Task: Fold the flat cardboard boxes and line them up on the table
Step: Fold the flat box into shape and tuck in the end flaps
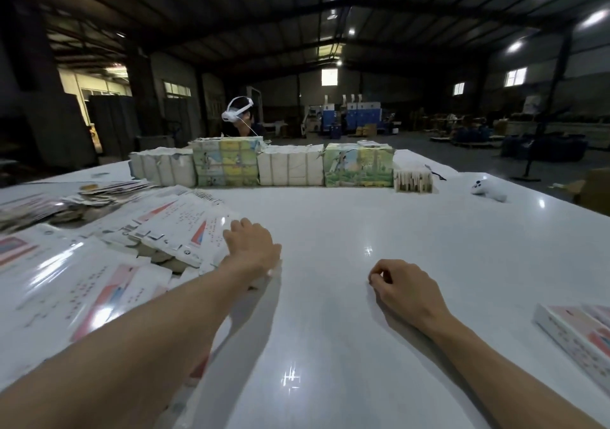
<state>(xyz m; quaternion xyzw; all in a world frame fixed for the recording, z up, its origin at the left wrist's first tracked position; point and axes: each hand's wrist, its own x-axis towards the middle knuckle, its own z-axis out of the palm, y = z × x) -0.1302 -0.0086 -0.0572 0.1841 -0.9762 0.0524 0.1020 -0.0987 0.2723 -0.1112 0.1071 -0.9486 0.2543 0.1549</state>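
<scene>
Head view: the left hand [252,247] lies on the edge of the pile of flat cardboard boxes [180,225] spread to its left, probably to draw the top one off. Whether it pinches the sheet I cannot tell. The right hand [406,286] rests loosely curled and empty on the white table [330,346], apparently waiting. A folded box [574,333] lies to its right.

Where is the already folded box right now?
In the head view, the folded box lies on the table at the frame's right edge, right of the right hand and apart from it.
</scene>
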